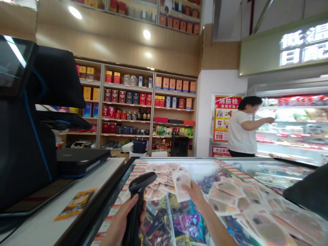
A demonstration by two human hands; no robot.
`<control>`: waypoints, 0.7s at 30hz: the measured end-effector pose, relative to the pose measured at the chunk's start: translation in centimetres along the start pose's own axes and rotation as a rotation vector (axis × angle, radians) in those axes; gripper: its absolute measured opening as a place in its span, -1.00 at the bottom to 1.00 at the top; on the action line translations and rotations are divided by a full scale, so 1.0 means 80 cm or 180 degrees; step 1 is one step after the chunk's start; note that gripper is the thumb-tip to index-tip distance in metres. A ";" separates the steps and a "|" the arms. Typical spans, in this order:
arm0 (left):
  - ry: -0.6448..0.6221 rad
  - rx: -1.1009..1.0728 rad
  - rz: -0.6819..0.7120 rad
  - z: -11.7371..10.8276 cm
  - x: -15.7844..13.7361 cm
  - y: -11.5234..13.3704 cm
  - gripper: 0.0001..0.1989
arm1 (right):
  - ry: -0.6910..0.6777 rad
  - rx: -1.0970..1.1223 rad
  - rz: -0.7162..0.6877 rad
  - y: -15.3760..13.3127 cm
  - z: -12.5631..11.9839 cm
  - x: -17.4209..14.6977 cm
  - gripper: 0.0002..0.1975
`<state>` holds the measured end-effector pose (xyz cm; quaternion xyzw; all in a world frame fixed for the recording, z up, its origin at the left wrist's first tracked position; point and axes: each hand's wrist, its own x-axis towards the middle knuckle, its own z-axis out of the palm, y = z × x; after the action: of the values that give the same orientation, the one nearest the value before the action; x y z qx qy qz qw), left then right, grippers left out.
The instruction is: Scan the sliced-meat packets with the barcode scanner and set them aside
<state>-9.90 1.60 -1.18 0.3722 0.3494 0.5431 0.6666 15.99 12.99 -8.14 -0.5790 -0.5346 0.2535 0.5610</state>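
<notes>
My left hand (122, 217) is wrapped around the handle of a black barcode scanner (137, 206), its head tilted up to the right. My right hand (195, 195) pinches the right edge of a flat, pale plastic packet (181, 182), whose contents look round and pinkish. Behind and left of that packet, a heap of similar packets (160, 181) lies on the glass lid (167, 218) of a chest freezer. A larger spread of these packets (265, 222) covers the glass to the right of my right forearm. Colourful wrapped goods (188, 222) show through the glass.
On the left, a white counter (51, 230) holds a till screen (58, 75), a black cash drawer (82, 160) and an orange snack packet (77, 203). Shelves of boxes (128, 97) stand behind. A person in a white top (242, 133) reaches toward a lit display fridge (294, 133).
</notes>
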 end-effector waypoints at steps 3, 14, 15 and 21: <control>-0.0158 0.0210 0.0043 0.004 -0.004 -0.005 -0.73 | 0.0199 0.0947 0.0083 -0.005 -0.010 -0.003 -0.54; -0.0537 0.0550 -0.0095 0.024 -0.014 -0.030 -0.73 | 0.0035 0.1388 -0.0008 -0.009 0.006 -0.011 -0.57; -0.0547 0.0548 -0.0099 0.024 -0.015 -0.029 -0.73 | 0.0044 0.1392 -0.0011 -0.009 0.006 -0.012 -0.57; -0.0574 0.0586 -0.0073 0.022 -0.018 -0.026 -0.74 | 0.0027 0.1498 -0.0022 -0.007 0.002 -0.014 -0.58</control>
<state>-7.61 -0.29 -2.07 0.4751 0.3407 0.4655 0.6645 15.29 11.93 -8.03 -0.4315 -0.4604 0.3668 0.6836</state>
